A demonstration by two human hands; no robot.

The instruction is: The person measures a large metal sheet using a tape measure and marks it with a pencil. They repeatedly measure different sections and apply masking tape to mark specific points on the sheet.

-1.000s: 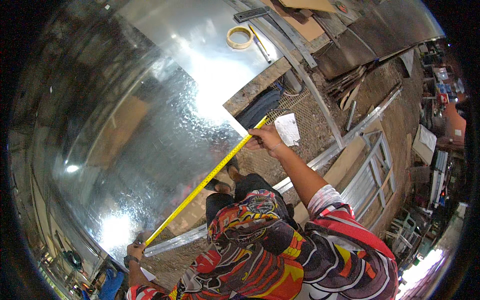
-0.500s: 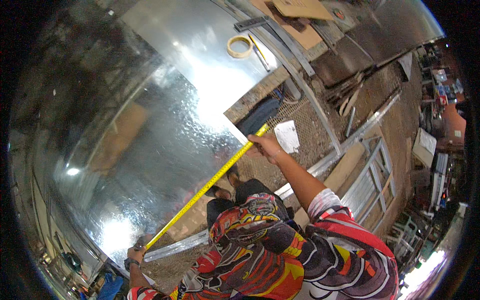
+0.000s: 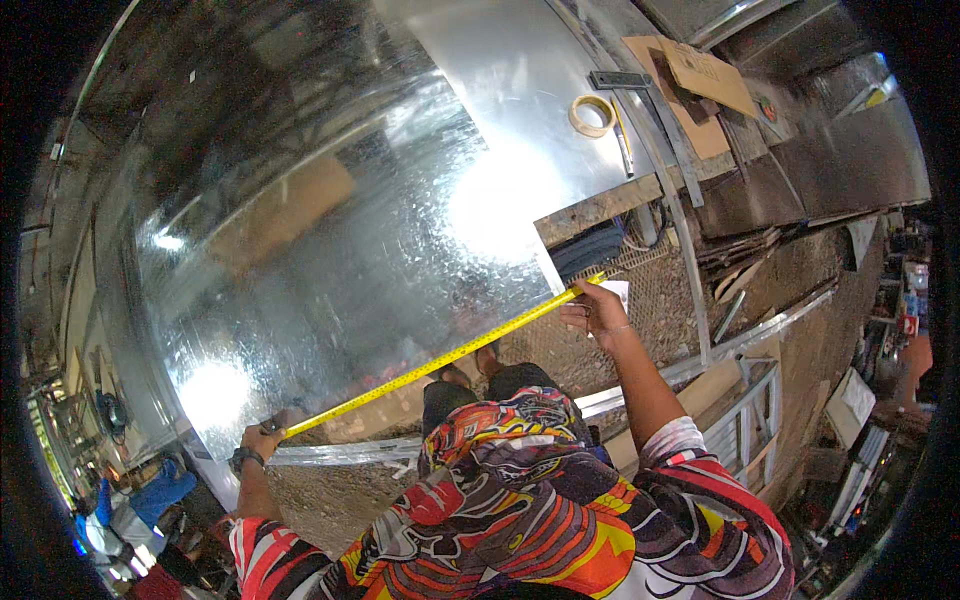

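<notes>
A yellow tape measure [image 3: 430, 367] is stretched along the near edge of a large shiny metal sheet [image 3: 370, 290]. At its left end my left hand [image 3: 261, 441], with a dark band on the wrist, is closed around the tape by the sheet's near left corner; the case is mostly hidden. My right hand [image 3: 602, 313] pinches the tape near its other end, beside the sheet's right corner. The tape's tip sticks out a little past those fingers. Some white paper [image 3: 618, 292] shows just behind my right hand.
On the sheet's far right part lie a roll of masking tape [image 3: 592, 117], a pencil-like marker [image 3: 623, 145] and a dark try square [image 3: 618, 80]. Cardboard [image 3: 710, 78] rests beyond. Metal frames [image 3: 748, 425] and long strips lie on the floor to the right.
My view has turned, so the sheet and tools appear farther right and the tape runs closer to level. Both hands still hold the tape along the sheet's edge.
</notes>
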